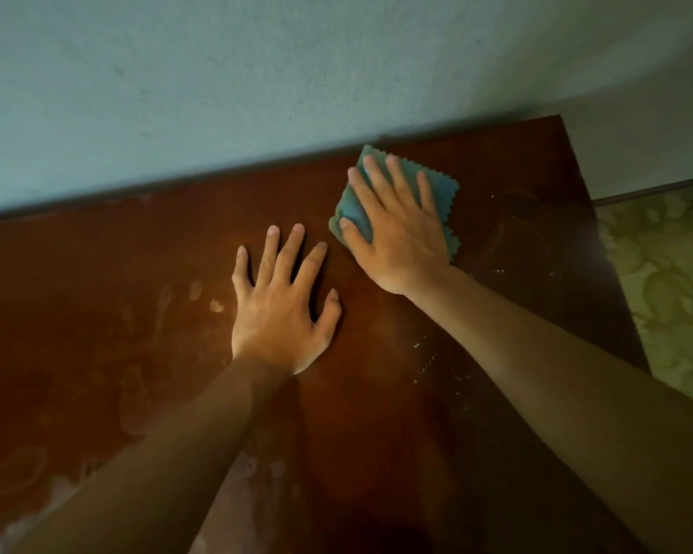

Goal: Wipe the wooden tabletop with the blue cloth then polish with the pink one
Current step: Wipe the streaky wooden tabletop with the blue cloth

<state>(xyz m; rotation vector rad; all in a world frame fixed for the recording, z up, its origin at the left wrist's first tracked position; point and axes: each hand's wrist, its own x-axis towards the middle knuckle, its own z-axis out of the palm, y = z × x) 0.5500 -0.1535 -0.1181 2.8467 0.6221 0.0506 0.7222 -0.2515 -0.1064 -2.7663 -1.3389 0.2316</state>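
The dark reddish wooden tabletop [117,297] fills the lower part of the head view, with pale smears and dust marks on it. My right hand [397,229] presses flat on the folded blue cloth [443,189] near the table's far edge, fingers straight and spread. The cloth has zigzag-cut edges and shows around my fingers and thumb. My left hand [283,305] rests flat on the bare wood just left of the cloth, fingers spread. No pink cloth is in view.
A pale grey-green wall [257,74] runs along the table's far edge. The table's right edge [613,253] drops to a green patterned surface [669,281]. White specks lie on the wood near my right forearm.
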